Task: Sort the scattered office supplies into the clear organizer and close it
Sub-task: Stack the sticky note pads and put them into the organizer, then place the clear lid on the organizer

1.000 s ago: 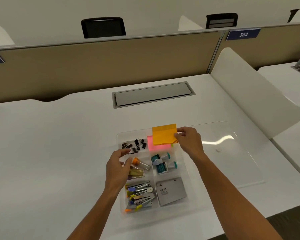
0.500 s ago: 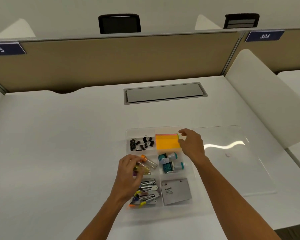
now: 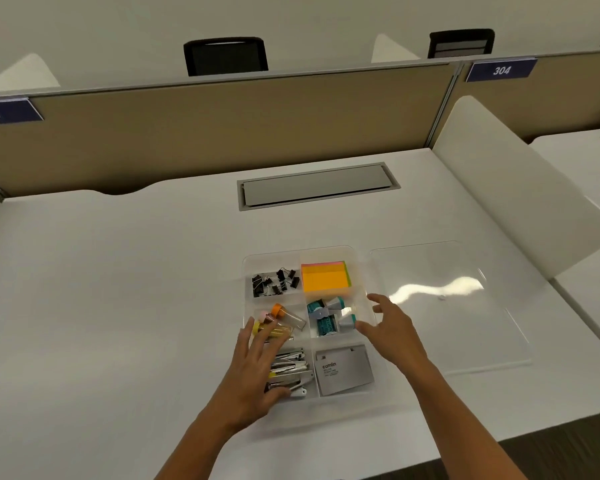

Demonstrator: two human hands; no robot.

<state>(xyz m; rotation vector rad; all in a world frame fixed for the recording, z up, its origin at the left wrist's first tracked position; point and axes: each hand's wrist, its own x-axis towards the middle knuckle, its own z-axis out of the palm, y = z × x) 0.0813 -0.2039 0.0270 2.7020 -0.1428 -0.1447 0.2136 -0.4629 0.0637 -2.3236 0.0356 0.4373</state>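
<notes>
Left hand (image 3: 257, 370) is spread flat with fingers straight, lying over the near-left compartment of the clear organizer (image 3: 361, 268), so it hides most of the staplers (image 3: 293, 370) under it and I can't count them; fingertips reach the little capped tubes (image 3: 278, 318) one compartment up, can't tell if they actually touch. Right hand (image 3: 394, 329) hangs loose and relaxed at the organizer's right wall, holding nothing, fingers pointing at the teal correction tapes (image 3: 329, 315). Black binder clips (image 3: 274, 282) sit far-left, orange sticky notes (image 3: 324, 277) far-right, a grey box (image 3: 343, 370) near-right; its print is too small to read past the brand word. The clear lid (image 3: 465, 327) lies flat just right of the organizer, mostly glare. All on a white desk (image 3: 118, 289) with a grey cable hatch (image 3: 317, 185); tan partition (image 3: 205, 133) behind, sign 304 (image 3: 501, 70) readable, the left sign (image 3: 4, 112) cut off; black chairs (image 3: 226, 55) beyond.
</notes>
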